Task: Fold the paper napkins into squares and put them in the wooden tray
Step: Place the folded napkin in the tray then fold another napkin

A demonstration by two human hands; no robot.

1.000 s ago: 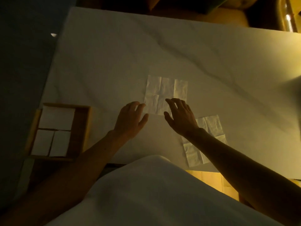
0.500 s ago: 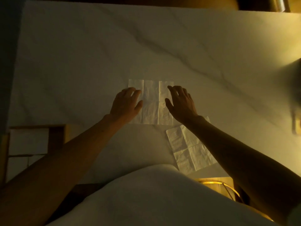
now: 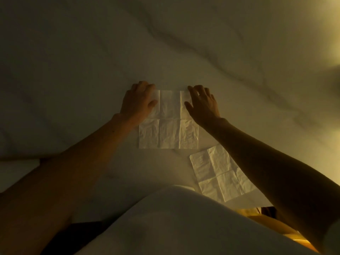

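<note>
An unfolded white paper napkin [image 3: 169,133] lies flat on the marble table [image 3: 239,43], its creases dividing it into six panels. My left hand [image 3: 137,103] rests on its far left corner, fingers bent, thumb spread onto the paper. My right hand [image 3: 203,103] rests on the far right corner with its fingers apart. Neither hand has lifted the paper. A second unfolded napkin [image 3: 219,173] lies askew near the table's front edge, partly under my right forearm. The wooden tray is out of view.
The pale marble top with grey veins stretches far beyond the napkins. My white clothing [image 3: 174,223] fills the bottom centre. A yellow-lit object [image 3: 261,216] shows below the table's front edge at the lower right.
The view has tipped forward and closer, and the tray has left the frame. Both hands have slid from the napkin's near half up to its far corners.
</note>
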